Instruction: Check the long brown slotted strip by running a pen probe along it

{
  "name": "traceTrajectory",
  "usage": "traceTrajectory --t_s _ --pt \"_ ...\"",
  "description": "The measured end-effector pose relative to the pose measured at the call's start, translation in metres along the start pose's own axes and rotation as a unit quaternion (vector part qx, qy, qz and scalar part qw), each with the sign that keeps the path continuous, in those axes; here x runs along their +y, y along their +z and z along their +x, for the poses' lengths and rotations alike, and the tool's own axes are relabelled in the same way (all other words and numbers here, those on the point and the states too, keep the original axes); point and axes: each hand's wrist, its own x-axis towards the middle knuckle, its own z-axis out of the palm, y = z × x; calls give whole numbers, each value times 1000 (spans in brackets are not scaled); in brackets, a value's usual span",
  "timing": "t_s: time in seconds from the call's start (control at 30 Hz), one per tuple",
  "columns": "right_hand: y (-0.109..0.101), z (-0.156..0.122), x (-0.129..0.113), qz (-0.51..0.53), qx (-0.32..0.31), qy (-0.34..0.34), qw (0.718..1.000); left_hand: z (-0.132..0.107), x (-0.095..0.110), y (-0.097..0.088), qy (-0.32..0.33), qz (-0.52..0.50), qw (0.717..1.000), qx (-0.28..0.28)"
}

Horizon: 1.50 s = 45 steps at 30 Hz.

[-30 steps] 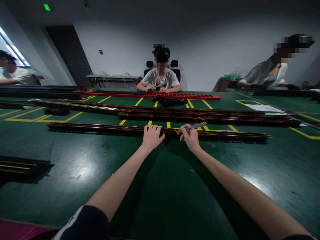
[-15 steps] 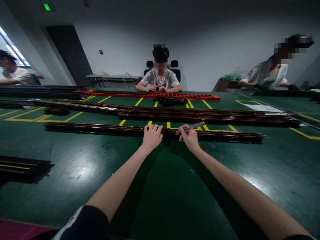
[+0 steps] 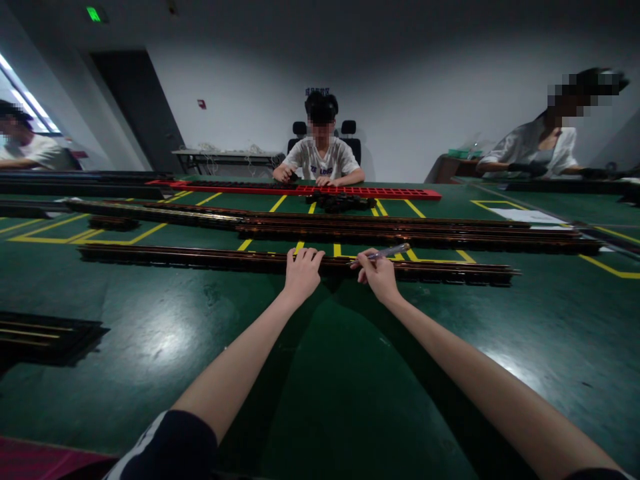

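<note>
Holding a pen [image 3: 393, 251] in your right hand [image 3: 381, 275], you have its tip at a long dark strip [image 3: 200, 258], which lies crosswise on the green table [image 3: 150, 387] in front of you. Your right thumb and fingers pinch the pen near its tip. Your left hand [image 3: 303, 272] is draped over the strip; whether it grips or only presses, the view cannot tell.

The strip could slide if your left hand bears too lightly while the pen pushes. Its ends reach well past both hands, so an uneven push could swing one into the stack [image 3: 425, 235] just behind. A slanted pen might also skid off the narrow ridges.

Counted: one pen, one strip under your hands, one red rack [image 3: 430, 195], one dark heap [image 3: 340, 202] just in front of it, and three other people [image 3: 323, 160]. The stack holds several strips, too overlapped to count.
</note>
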Motion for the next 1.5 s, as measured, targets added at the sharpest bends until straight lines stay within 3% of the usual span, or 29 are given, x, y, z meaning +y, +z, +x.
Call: traceTrajectory --t_s 0.17,0.4,0.57,0.77,0.97,1.5 --pt "0 1 0 0 5 6 1000 0 -1 1 -17 -2 1000 7" --pt "-1 1 -2 -21 -40 -7 999 0 -2 -4 16 -22 1000 16" --pt "-1 1 2 -26 -19 -8 999 0 -1 -7 18 -45 999 9" --pt "-1 2 6 2 49 2 999 0 -2 -6 16 -60 998 4" --pt "-2 0 1 -21 3 -5 1000 1 -1 -6 11 -61 998 -3" --pt "-1 1 2 9 22 4 1000 1 -1 -2 8 -57 998 -15"
